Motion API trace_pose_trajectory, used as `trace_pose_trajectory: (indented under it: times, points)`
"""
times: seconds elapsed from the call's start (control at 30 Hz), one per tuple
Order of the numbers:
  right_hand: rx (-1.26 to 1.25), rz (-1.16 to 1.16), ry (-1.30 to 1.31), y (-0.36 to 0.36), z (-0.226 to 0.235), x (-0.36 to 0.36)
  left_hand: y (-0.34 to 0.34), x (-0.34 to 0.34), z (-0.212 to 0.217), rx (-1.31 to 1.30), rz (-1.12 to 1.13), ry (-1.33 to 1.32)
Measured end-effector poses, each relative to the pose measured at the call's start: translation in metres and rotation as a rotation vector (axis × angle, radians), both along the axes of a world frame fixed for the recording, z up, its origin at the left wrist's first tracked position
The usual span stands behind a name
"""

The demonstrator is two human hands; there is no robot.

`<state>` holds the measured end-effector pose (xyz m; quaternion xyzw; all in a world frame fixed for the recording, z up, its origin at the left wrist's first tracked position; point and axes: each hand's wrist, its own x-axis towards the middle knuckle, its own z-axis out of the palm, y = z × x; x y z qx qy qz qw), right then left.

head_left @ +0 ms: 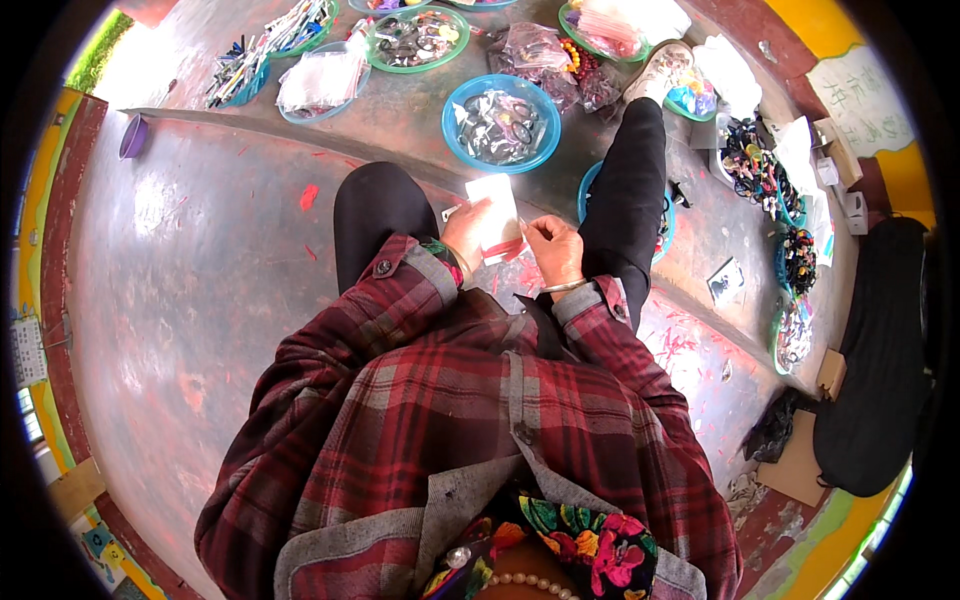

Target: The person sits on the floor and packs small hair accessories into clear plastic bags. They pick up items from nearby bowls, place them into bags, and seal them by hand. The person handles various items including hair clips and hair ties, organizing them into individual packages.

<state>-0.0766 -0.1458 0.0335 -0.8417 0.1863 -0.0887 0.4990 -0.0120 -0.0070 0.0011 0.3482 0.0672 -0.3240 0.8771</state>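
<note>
Between my knees, my left hand (466,236) is closed on a white, flat rectangular packet (495,212) with a red band near its lower end. Its fingers lie behind the packet and are partly hidden. Just to the right, my right hand (556,250) has its thumb and fingertips pinched together at the packet's lower right edge. Whatever those fingertips hold is too small to make out. Beyond both hands, a blue basin (458,138) holds several small clear bags with dark items inside.
Another blue basin (586,182) stands partly behind my right leg. Along the far step are a green basin (376,60) of small goods, white packets (322,82) and dark plastic bags (535,52). A purple bowl (133,136) sits far left. Cardboard (795,465) lies at the right.
</note>
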Motion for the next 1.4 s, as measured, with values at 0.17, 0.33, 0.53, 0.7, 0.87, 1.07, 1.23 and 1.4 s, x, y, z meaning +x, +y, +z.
trace_pose_trajectory:
  times: [0.17,0.33,0.53,0.7,0.87,1.07,1.23,1.4]
  points:
    - [0.742,0.071,0.183,0.003,0.019,-0.001,0.0,0.0,-0.002,0.063,0.002,-0.063]
    - [0.72,0.051,0.279,0.003,0.026,-0.002,-0.004,-0.002,0.01,0.061,-0.052,-0.089]
    - [0.776,0.111,0.24,-0.001,0.006,-0.002,-0.006,0.001,-0.001,-0.006,0.027,0.026]
    - [0.796,0.165,0.292,0.001,0.021,-0.002,-0.001,0.004,-0.015,-0.016,0.019,0.029]
    - [0.832,0.232,0.313,-0.008,0.011,-0.002,-0.005,0.004,0.001,0.008,0.128,0.04]
    - [0.491,0.259,0.383,-0.021,0.03,-0.015,-0.002,0.013,0.015,0.156,0.254,0.168]
    - [0.427,0.237,0.116,-0.034,0.037,-0.042,-0.016,0.016,-0.039,0.388,0.152,0.168]
    - [0.723,0.164,0.059,-0.039,0.033,-0.039,-0.038,0.034,-0.103,0.858,-0.373,-0.546]
